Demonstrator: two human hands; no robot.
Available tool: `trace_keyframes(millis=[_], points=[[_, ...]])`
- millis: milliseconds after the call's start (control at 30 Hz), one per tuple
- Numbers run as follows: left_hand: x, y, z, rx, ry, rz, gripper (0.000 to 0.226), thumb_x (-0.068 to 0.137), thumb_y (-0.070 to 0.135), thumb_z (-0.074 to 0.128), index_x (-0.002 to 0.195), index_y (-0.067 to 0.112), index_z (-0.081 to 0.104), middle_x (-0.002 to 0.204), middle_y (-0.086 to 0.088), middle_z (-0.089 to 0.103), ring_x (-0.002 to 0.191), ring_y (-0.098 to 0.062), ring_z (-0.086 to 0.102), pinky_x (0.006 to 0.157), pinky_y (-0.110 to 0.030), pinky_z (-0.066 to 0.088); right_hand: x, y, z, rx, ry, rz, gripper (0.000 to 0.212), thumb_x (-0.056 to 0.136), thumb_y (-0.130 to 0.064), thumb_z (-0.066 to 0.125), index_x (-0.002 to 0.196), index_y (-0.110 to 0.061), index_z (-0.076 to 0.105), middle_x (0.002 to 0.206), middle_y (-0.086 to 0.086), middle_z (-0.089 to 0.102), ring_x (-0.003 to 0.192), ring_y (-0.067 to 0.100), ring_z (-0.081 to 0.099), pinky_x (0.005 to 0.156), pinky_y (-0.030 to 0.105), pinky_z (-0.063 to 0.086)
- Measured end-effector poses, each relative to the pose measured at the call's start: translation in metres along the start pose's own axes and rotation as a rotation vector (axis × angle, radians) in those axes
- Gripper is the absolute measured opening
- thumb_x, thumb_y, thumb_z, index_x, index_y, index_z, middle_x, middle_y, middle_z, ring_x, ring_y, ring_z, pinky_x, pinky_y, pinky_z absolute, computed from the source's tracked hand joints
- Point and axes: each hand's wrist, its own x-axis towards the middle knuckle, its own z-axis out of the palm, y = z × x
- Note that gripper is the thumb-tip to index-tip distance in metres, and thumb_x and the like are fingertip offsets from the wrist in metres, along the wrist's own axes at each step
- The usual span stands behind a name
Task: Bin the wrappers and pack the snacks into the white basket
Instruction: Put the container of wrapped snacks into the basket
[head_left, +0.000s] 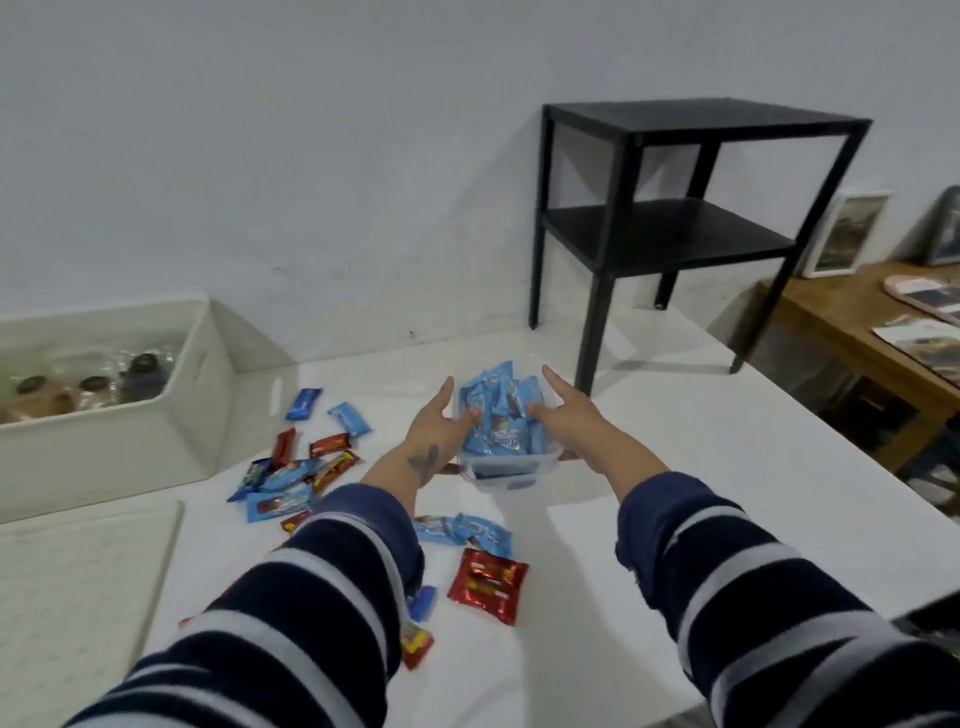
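Observation:
A small clear plastic container (511, 470) sits on the white table, filled with blue snack packs (496, 410). My left hand (439, 421) is at its left side and my right hand (563, 410) at its right side, fingers straight, thumbs over the blue packs. Whether the palms touch the walls I cannot tell. Loose blue and red snack packs (306, 467) lie scattered to the left. A red pack (487, 584) and blue packs (465, 535) lie nearer to me, between my striped sleeves.
A large white bin (197, 395) holding jars stands at the far left. A black two-shelf side table (675, 228) stands on the table's far right corner. A white board (78, 597) lies at the near left. A wooden table (872, 332) is beyond the right edge.

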Motion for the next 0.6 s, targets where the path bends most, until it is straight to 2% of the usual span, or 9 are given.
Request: trace_keyframes(millis=[100,200,333,400,533,600], points=[[-0.005,0.014,-0.057,0.025,0.065,0.060,0.067,0.097,0.025,0.053,0.152,0.032,0.015,0.135,-0.008,0.054,0.090,-0.019,0.061,0.063,-0.026,0.054,0.002,-0.044,0.043,0.003,-0.042,-0.043,0.063,0.096,-0.029,0.054,0.146,-0.047,0.020,0.143,0.000,0.047,0.110,0.025,0.059,0.081,0.039,0.054],[-0.007,0.022,-0.122,0.064,0.135,0.117,0.067,0.097,0.026,0.053,0.152,0.031,0.015,0.143,-0.006,0.047,0.096,-0.015,0.057,0.073,-0.024,0.050,0.005,-0.089,0.094,0.006,-0.072,-0.102,0.063,0.096,-0.027,0.053,0.145,-0.048,0.020,0.143,-0.002,0.046,0.104,0.022,0.059,0.076,0.037,0.053],[-0.008,0.034,-0.222,0.075,0.189,0.170,0.068,0.095,0.028,0.055,0.151,0.032,0.016,0.150,-0.006,0.040,0.106,-0.019,0.060,0.076,-0.027,0.051,0.006,-0.151,0.173,-0.019,-0.090,-0.185,0.063,0.096,-0.028,0.052,0.147,-0.045,0.018,0.146,0.000,0.043,0.107,0.024,0.058,0.071,0.035,0.052],[-0.009,0.038,-0.274,0.061,0.213,0.194,0.068,0.095,0.026,0.056,0.151,0.032,0.017,0.150,-0.006,0.038,0.101,-0.017,0.060,0.067,-0.022,0.052,0.008,-0.178,0.216,-0.026,-0.096,-0.239,0.064,0.096,-0.030,0.052,0.147,-0.044,0.018,0.147,0.000,0.041,0.111,0.025,0.057,0.075,0.036,0.053],[-0.014,0.038,-0.367,0.022,0.280,0.224,0.067,0.096,0.023,0.056,0.151,0.031,0.018,0.146,-0.007,0.044,0.083,-0.010,0.060,0.046,-0.011,0.051,0.013,-0.227,0.303,-0.016,-0.109,-0.321,0.064,0.095,-0.031,0.052,0.147,-0.044,0.018,0.152,-0.002,0.033,0.119,0.027,0.054,0.090,0.043,0.054],[-0.015,0.034,-0.407,0.025,0.315,0.207,0.065,0.097,0.022,0.054,0.151,0.030,0.019,0.146,-0.006,0.043,0.087,-0.010,0.056,0.044,-0.010,0.049,0.015,-0.245,0.343,-0.024,-0.131,-0.332,0.064,0.096,-0.030,0.051,0.149,-0.041,0.017,0.154,-0.002,0.031,0.121,0.026,0.052,0.095,0.044,0.052]])
